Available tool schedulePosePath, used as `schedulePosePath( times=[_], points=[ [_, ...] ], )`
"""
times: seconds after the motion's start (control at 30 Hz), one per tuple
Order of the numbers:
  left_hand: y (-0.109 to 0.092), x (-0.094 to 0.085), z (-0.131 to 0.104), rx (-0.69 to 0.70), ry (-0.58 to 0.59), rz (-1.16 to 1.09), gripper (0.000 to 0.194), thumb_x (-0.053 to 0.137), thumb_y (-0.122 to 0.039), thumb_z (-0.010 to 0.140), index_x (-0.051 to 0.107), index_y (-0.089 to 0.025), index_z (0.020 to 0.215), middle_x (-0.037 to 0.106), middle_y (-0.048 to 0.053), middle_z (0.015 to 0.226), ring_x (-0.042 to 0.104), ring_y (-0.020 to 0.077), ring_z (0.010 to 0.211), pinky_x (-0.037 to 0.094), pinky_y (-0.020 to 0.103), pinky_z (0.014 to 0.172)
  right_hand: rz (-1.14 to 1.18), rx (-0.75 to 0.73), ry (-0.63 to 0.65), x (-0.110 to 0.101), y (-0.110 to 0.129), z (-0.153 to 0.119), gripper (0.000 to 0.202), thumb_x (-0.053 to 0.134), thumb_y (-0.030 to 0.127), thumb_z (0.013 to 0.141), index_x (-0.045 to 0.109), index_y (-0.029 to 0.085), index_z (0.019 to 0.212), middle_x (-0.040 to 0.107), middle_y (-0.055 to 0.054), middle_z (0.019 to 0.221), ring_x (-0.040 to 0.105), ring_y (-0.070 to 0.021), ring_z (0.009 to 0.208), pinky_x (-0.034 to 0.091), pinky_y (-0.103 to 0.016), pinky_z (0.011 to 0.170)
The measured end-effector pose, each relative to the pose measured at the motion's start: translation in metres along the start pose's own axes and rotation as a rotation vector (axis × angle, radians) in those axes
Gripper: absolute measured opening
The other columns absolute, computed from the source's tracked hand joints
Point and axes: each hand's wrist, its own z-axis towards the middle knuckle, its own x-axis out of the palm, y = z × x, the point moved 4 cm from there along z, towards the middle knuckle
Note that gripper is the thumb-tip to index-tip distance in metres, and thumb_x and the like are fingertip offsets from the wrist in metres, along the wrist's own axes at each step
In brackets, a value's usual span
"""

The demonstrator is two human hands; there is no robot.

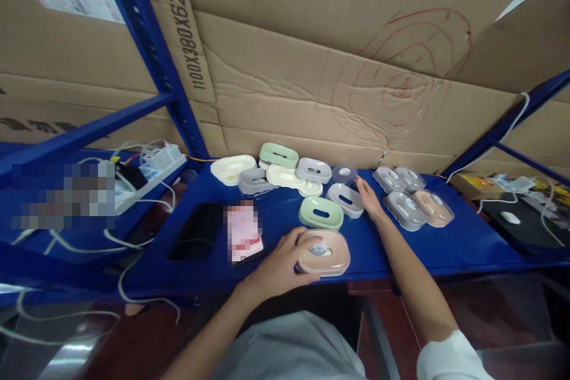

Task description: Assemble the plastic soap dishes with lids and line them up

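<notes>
Peach case: oval, flat on the blue surface (472, 244) by the near edge, around mid-length; peach body (327, 262) under a clear cover, round sticker (319, 247) on top.
Left hand (278, 261): at the case's left end; fingers curled over the far side, thumb along the near side, pinching the end between them.
Right hand (369, 196): beyond and to the right of the case; fingers extended close together, tips beside the dark round item (344, 174); contact or pinch cannot be told.
Handling (judged): light, thin plastic; body fairly stiff, clear cover likely to flex and slip if squeezed.
Best hold (judged): low on the 2 rounded ends, body and cover together, clear of the sticker.
Green dish (310, 219): just beyond the case, slotted, upright.
Grey dish (353, 206): right of the green dish, near the right hand.
Covered cases: 4 toward the right edge, 3 grey (403, 215) and 1 peach (439, 214).
Far edge, left of the round item: cream (220, 173), green and grey dishes, crowded together.
Phone (255, 249): left of the left hand, flat.
</notes>
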Motion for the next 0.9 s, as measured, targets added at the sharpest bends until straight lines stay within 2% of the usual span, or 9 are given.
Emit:
schedulePosePath(
  times=[0.1,0.2,0.27,0.33,0.4,0.43,0.57,0.73,0.9],
  points=[
    [0.002,0.0,-0.001,-0.017,0.001,-0.007,0.083,0.091,-0.025,0.078,0.057,-0.039,0.152,0.045,0.007,0.161,0.048,0.0354,0.151,0.042,0.052,0.126,-0.002,-0.05,-0.041,-0.015,0.028,-0.015,0.079,0.045,0.083,0.097,0.066,0.023,0.145,0.066,-0.014,0.15,0.059,-0.0327,0.143,0.041,-0.057,0.125],
    [0.003,0.0,-0.002,-0.025,-0.003,-0.02,0.082,0.091,-0.025,0.078,0.058,-0.039,0.151,0.044,0.008,0.162,0.048,0.036,0.151,0.042,0.053,0.126,0.012,-0.164,-0.024,-0.033,0.068,-0.065,0.065,0.045,0.071,0.104,0.063,0.027,0.148,0.065,-0.01,0.152,0.059,-0.0294,0.144,0.043,-0.053,0.125],
    [0.003,-0.001,-0.002,-0.019,-0.005,-0.034,0.081,0.091,-0.025,0.078,0.058,-0.039,0.151,0.044,0.008,0.161,0.048,0.0359,0.151,0.042,0.053,0.126,0.001,-0.337,0.172,-0.033,0.095,-0.117,0.054,0.048,0.063,0.107,0.063,0.032,0.149,0.065,-0.009,0.152,0.059,-0.0295,0.144,0.047,-0.053,0.123],
    [0.002,-0.002,-0.001,0.003,0.003,-0.056,0.081,0.09,-0.026,0.08,0.056,-0.039,0.152,0.045,0.008,0.16,0.048,0.0348,0.151,0.042,0.052,0.126,-0.124,-0.471,0.426,-0.023,0.111,-0.169,0.07,0.068,0.066,0.096,0.054,0.036,0.158,0.049,-0.009,0.167,0.046,-0.0348,0.155,0.044,-0.057,0.125],
    [-0.001,-0.004,0.0,0.032,0.023,-0.082,0.078,0.087,-0.027,0.084,0.054,-0.039,0.154,0.045,0.008,0.16,0.047,0.0329,0.151,0.042,0.051,0.127,-0.216,-0.537,0.547,-0.012,0.115,-0.207,0.088,0.08,0.064,0.087,0.045,0.039,0.164,0.037,-0.009,0.174,0.033,-0.0382,0.162,0.041,-0.061,0.126],
    [-0.003,-0.005,0.0,0.046,0.034,-0.091,0.076,0.085,-0.027,0.087,0.053,-0.038,0.155,0.045,0.008,0.16,0.047,0.0319,0.151,0.041,0.05,0.127,-0.232,-0.546,0.551,-0.008,0.114,-0.218,0.089,0.082,0.06,0.087,0.043,0.04,0.165,0.034,-0.008,0.175,0.03,-0.0377,0.163,0.041,-0.061,0.126],
    [-0.009,-0.01,0.002,0.068,0.044,-0.094,0.074,0.083,-0.027,0.089,0.052,-0.038,0.156,0.046,0.008,0.158,0.046,0.0303,0.152,0.041,0.046,0.128,-0.179,-0.507,0.461,0.0,0.102,-0.224,0.077,0.077,0.042,0.097,0.041,0.041,0.165,0.029,-0.006,0.178,0.033,-0.0319,0.162,0.044,-0.053,0.125],
    [-0.008,-0.009,0.0,0.064,0.048,-0.101,0.078,0.083,-0.027,0.089,0.048,-0.04,0.158,0.046,0.006,0.159,0.047,0.0297,0.152,0.042,0.045,0.127,-0.183,-0.518,0.476,-0.003,0.096,-0.219,0.079,0.081,0.042,0.093,0.045,0.04,0.163,0.031,-0.007,0.177,0.037,-0.0323,0.161,0.044,-0.051,0.126],
    [0.003,-0.003,0.0,0.085,0.007,-0.092,0.091,0.083,-0.033,0.091,0.032,-0.036,0.167,0.032,0.01,0.173,0.032,0.0345,0.162,0.033,0.054,0.133,-0.18,-0.526,0.352,-0.013,0.092,-0.232,0.078,0.085,0.04,0.09,0.05,0.04,0.16,0.034,-0.008,0.175,0.043,-0.0338,0.157,0.048,-0.052,0.124]
  ],
)
